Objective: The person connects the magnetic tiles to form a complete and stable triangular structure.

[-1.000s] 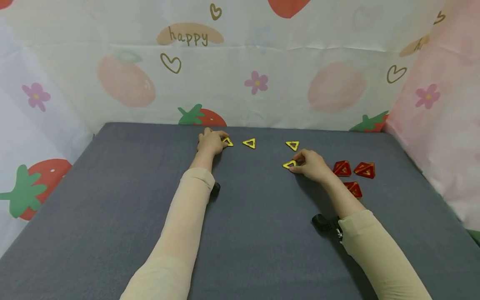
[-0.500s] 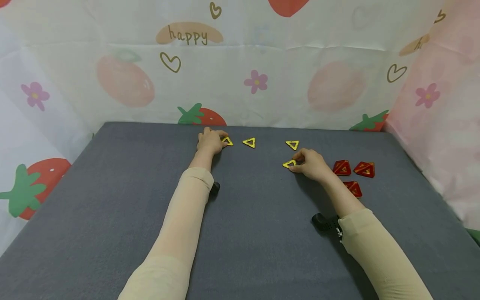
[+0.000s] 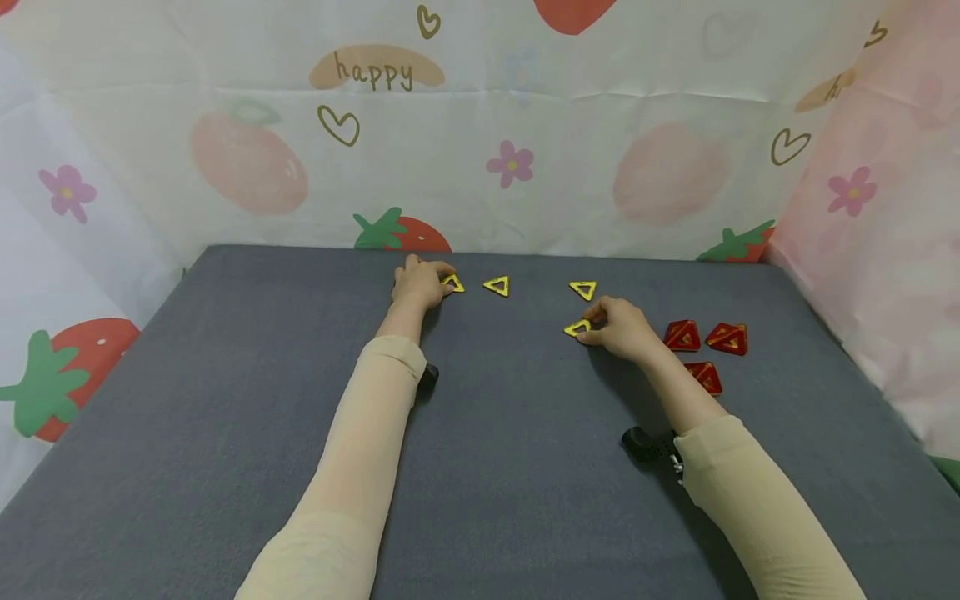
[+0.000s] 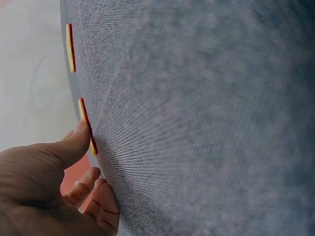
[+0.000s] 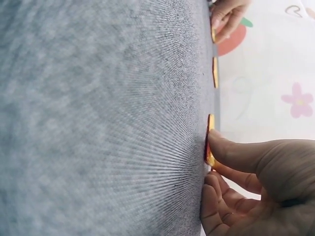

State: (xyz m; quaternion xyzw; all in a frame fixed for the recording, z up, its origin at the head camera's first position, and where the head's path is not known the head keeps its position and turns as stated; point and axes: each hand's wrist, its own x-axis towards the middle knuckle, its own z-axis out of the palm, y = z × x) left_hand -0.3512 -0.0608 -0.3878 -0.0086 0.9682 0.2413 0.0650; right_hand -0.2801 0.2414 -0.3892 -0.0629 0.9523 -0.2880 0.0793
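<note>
In the head view my left hand (image 3: 422,285), at the table's back edge, pinches a flat yellow triangular ring (image 3: 461,287) between thumb and fingers. The left wrist view shows the red side edge of this triangle (image 4: 93,145), the thumb on its near side. Further right, my right hand (image 3: 618,329) pinches another yellow triangle (image 3: 572,330), which lies close on the cloth; its pointed end sticks out to the left. Two more yellow triangles, one left (image 3: 506,286) and one right (image 3: 582,283), lie flat between and behind the hands.
Right of my right hand sit three red pyramid-shaped pieces: one by the wrist (image 3: 682,336), one farther right (image 3: 727,339) and one nearer (image 3: 707,379), partly behind the forearm. Grey cloth (image 3: 510,467) covers the table. A printed curtain (image 3: 570,200) hangs along the back edge.
</note>
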